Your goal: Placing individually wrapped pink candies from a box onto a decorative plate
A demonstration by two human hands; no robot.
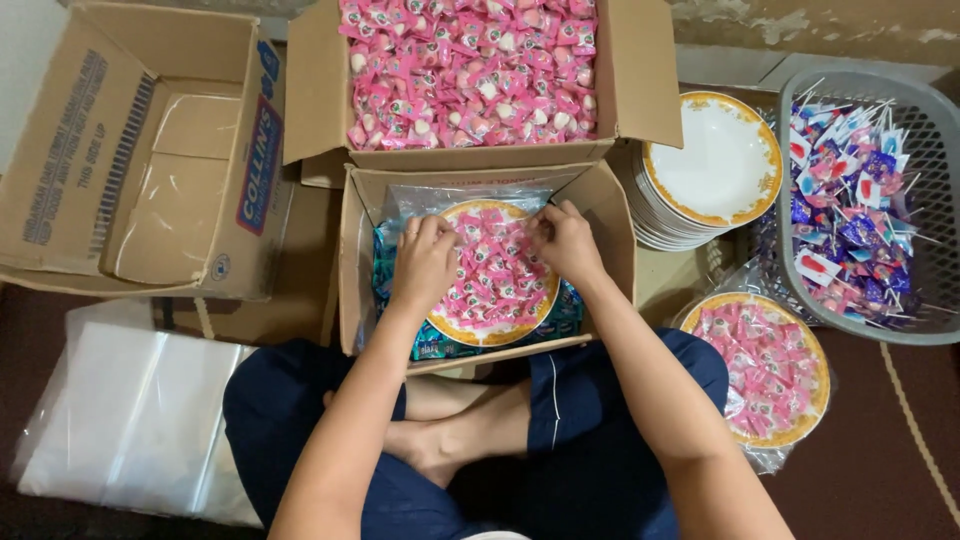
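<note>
A gold-rimmed white plate (497, 334) heaped with pink wrapped candies (495, 275) sits inside a small open carton (352, 250) in front of my crossed legs. Clear plastic (420, 200) lies under the plate's far side, over blue-green packets. My left hand (424, 262) rests on the candies at the plate's left, fingers curled at its far rim. My right hand (562, 240) is at the far right rim, fingertips pinching at the candies or the plastic edge; which one I cannot tell.
A large carton (640, 70) full of pink candies stands behind. An empty carton (60, 150) lies at left, clear bags (130, 420) near left. At right: a stack of plates (712, 165), a bagged candy plate (770, 365), a grey basket (935, 130) of lollipops.
</note>
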